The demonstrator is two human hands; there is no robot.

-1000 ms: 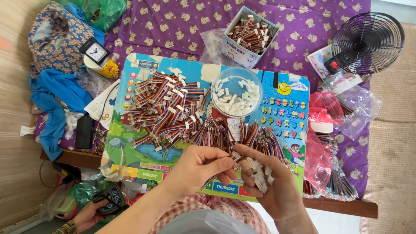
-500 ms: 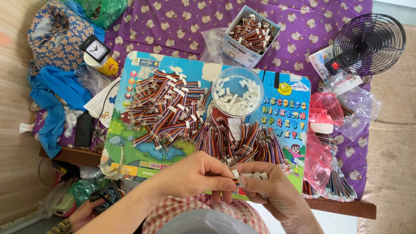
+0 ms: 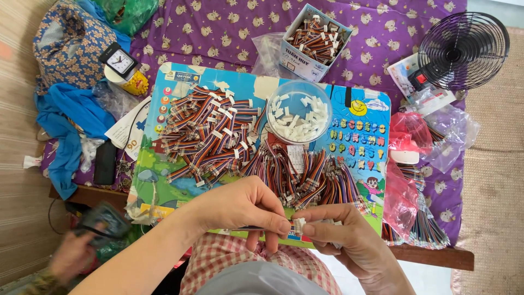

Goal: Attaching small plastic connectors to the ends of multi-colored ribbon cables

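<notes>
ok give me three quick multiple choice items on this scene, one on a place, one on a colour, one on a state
1. Where is the clear bowl of white connectors?
A. on the colourful board
B. on the floor
C. inside the cardboard box

2. What colour is the cloth under the board?
A. plain green
B. purple with small prints
C. plain white

3. What are the left hand and right hand doing?
A. resting flat, apart
B. both inside the bowl
C. pinching a small white connector between them

Answers: 1 A, the bowl sits on the board's upper middle. 2 B, purple patterned fabric shows around the board. 3 C, the fingers of both hands meet on the connector.
</notes>
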